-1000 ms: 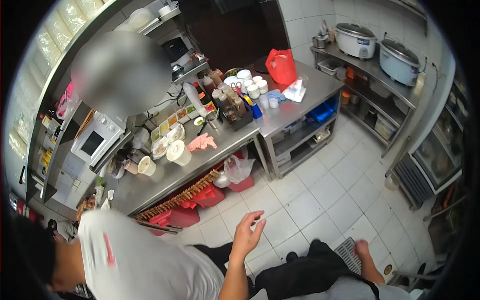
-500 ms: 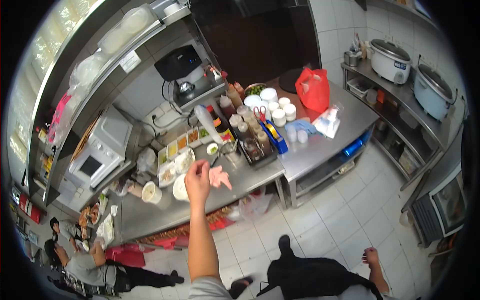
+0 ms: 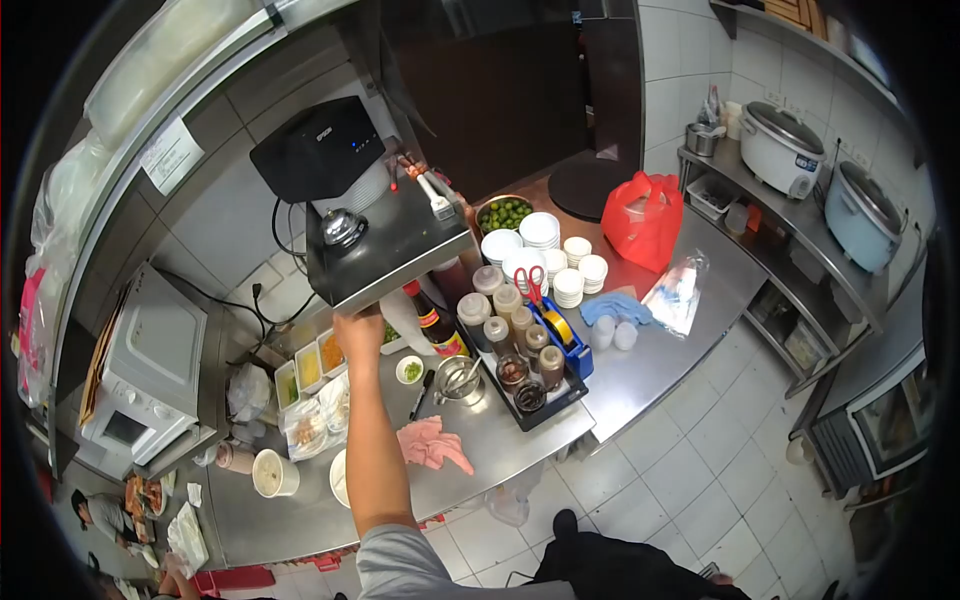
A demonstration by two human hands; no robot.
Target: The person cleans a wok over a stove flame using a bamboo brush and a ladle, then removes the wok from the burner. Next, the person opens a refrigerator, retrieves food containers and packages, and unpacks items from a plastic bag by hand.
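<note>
My left hand (image 3: 358, 332) reaches forward over a row of small garnish containers (image 3: 309, 370), just below the edge of a metal shelf (image 3: 400, 262). Its fingers point away from me and are hidden, so what they hold, if anything, does not show. Near that forearm are a bag of food (image 3: 312, 425), a white bowl (image 3: 340, 478) and a pink cloth (image 3: 434, 444). To the right of the hand stand a dark sauce bottle (image 3: 433, 322) and a small bowl of chopped greens (image 3: 409, 370). Only a sliver of my right hand (image 3: 720, 578) seems to show by the dark apron.
A black caddy of squeeze bottles (image 3: 525, 415), a blue tape dispenser (image 3: 568, 345), stacked white bowls (image 3: 568, 288) and a red plastic bag (image 3: 643, 222) stand to the right. A microwave (image 3: 150, 375) is at left. Rice cookers (image 3: 783, 138) line the far right shelf. Co-workers (image 3: 105, 515) are at far left.
My left hand has moved forward, from above the pink cloth to the garnish containers under the shelf. My right hand has dropped toward the bottom edge. The view has moved closer to the counter.
</note>
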